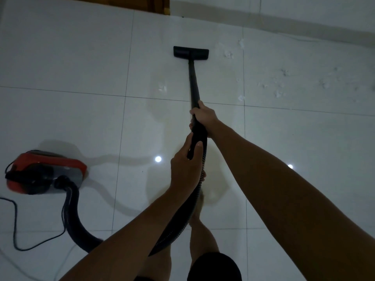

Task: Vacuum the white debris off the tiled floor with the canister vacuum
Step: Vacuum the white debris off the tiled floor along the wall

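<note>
Mid-sweep: my right hand (pixel 204 115) and left hand (pixel 185 162) both grip wand (pixel 193 82). Nozzle (pixel 191 51) at 12 o'clock; white debris (pixel 280 94) at 2 o'clock. Next: swing nozzle right.

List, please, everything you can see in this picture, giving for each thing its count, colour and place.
floor head: one, black, far centre, on the tiles
wand: one, black, from floor head to the hands
hose: one, black, ribbed, curving from canister to the hands
canister vacuum: one, red and grey, left
power cord: one, black, lower left
white debris: many scraps, right of the floor head
tiled floor: white, glossy
wall: pale, far right
left hand: grips hose end
right hand: grips wand
legs: bare, bottom centre
</note>
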